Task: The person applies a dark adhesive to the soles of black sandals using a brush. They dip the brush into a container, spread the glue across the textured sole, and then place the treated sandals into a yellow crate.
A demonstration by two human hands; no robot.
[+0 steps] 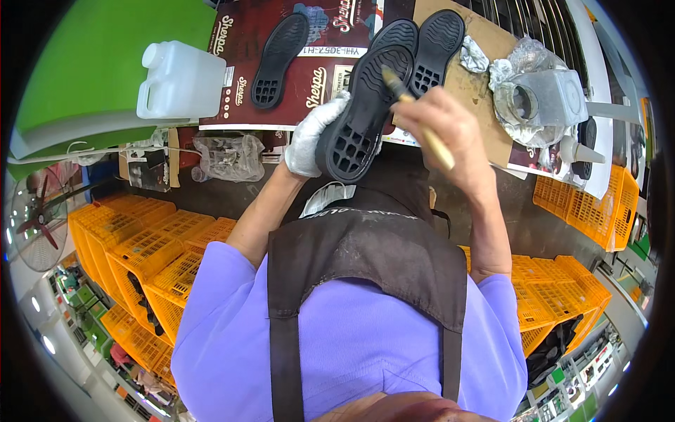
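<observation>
Far left, we have a translucent white plastic jug point(186, 81), squarish, moulded handle. Then a loose black rubber shoe sole point(279, 63), tread up, flat on a maroon printed cardboard sheet point(242, 39), well apart from both hands.

Next, the left hand point(320, 137), in a white fabric glove: we see it clasping the left edge of a black rubber sole with gridded heel and wavy forefoot point(365, 105), at the heel half. That sole is up in the grip, tread facing us, long axis slantwise: heel low and left, near the body, toe high and right.

Key relation: brush crosses sole. We see a pale wooden-handled brush point(437, 149) slanting the other way, bristles up-left, handle end down-right, its tip over the wavy forefoot. Touching or just above? We can't tell. Left hand is the nearer, in contact; the bare right hand point(450, 128) sits just off the sole's right side, fingers wrapped round the brush.

Past the toe, we note a partly covered black sole point(397, 32) and another black sole point(443, 43) beside it. Far right: crumpled white wad point(473, 55) on tan cardboard point(485, 91), then a clear plastic container point(559, 98).
</observation>
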